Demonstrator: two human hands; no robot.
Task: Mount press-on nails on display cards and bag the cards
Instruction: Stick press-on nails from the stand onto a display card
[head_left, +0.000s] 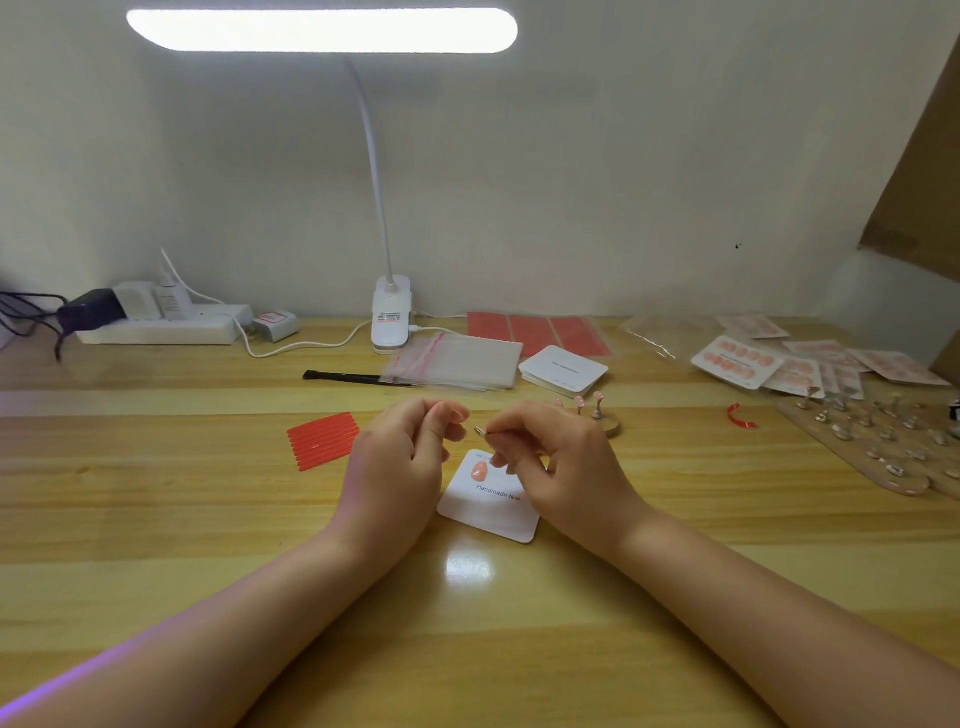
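Home craft desk, small nail-packing setup: wood-grain table (156, 493) against plain wall, clip-on lamp (390, 317), power strip (161, 327), stack of clear bags (457, 361), blank cards (563, 369), finished nail cards (737, 361).

White wall (571, 182), wooden desk (156, 519), lit clip-on lamp (322, 30)

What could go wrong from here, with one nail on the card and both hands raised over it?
The right hand pinches a tiny metal piece by its fingers; it could slip and fall onto the card. Either hand dropping, especially the left hand, might nudge the single mounted nail or shift the loose card on the table.
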